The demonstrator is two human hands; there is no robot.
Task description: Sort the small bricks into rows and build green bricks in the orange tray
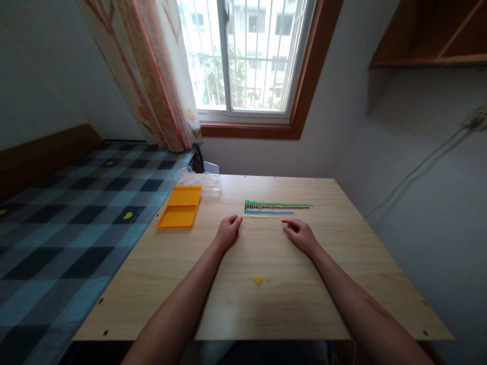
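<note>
Rows of tiny pieces lie on the table: a green row (279, 204), a brown row (277, 207), a blue row (272, 212) and a short pale yellow row (261, 217) closest to me. My left hand (229, 229) rests beside the left end of the yellow row. Its fingers are curled in, and whatever they may hold is hidden. My right hand (299, 234) lies just past the right end of that row, fingers loosely bent and apart, with nothing visible in them. Between my forearms sits a small pile of yellow pieces (257, 280).
An orange two-part tray (181, 207) lies on the left of the wooden table (304, 309). Behind it stand clear plastic containers (207, 183). A bed with a checked cover (76, 218) borders the table's left side; walls and a window (254, 56) are beyond.
</note>
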